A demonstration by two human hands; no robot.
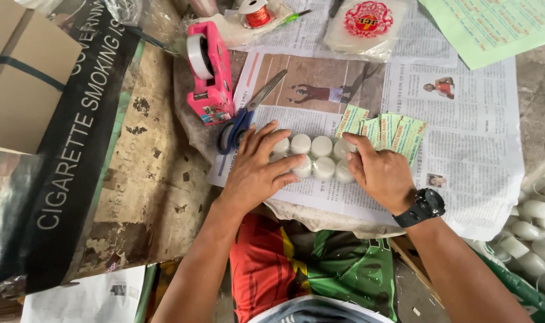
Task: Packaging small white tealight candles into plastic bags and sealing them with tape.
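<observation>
Pressing in from both sides, the left hand [255, 170] lies flat with fingers spread wide over one end of a cluster of small white round containers [321, 157], while the right hand [381, 173], a black wristwatch [421, 207] on its wrist, cups the other end with fingers loosely curled, gripping nothing. Held this way, the two hands seem to squeeze the pieces into a tight block, likely to keep them from rolling apart. The containers sit in two close rows on a spread newspaper [464, 131], their flat white tops facing up, alike in shape and colour. Just beyond the right fingers lies a fan of green printed labels [392, 130]. Near the left hand rest blue-handled scissors [248, 113] and a pink tape dispenser [209, 72]. More white containers [536, 233] are heaped at the far right.
</observation>
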